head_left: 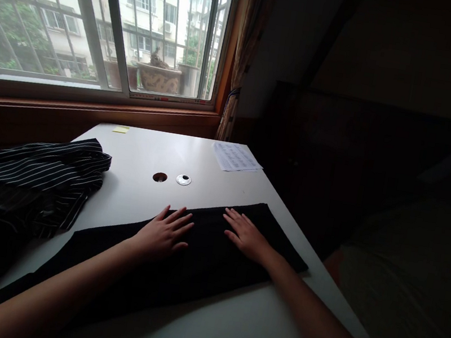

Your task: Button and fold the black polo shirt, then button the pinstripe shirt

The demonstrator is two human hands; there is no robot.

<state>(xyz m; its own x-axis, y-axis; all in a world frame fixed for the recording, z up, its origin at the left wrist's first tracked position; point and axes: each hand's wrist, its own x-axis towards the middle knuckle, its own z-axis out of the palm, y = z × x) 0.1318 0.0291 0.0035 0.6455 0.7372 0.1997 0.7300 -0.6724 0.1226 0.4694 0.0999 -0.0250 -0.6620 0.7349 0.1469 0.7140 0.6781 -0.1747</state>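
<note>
A black garment, which looks like a pair of trousers folded lengthwise (201, 268), lies flat across the white table (132, 188). My left hand (164, 232) rests palm down on its upper middle part, fingers spread. Further right, my right hand (247, 236) also lies flat on the dark cloth with its fingers stretched out. Neither hand grips anything. The garment's wider end points left and toward me, partly hidden under my left forearm.
A heap of dark clothes with a white-striped piece (58, 171) covers the table's left side. Printed papers (236, 157) and a yellow sticky note (121, 129) lie at the far edge. A cable hole (159, 177) and its round cover (184, 179) sit mid-table. Beyond is a barred window (158, 27).
</note>
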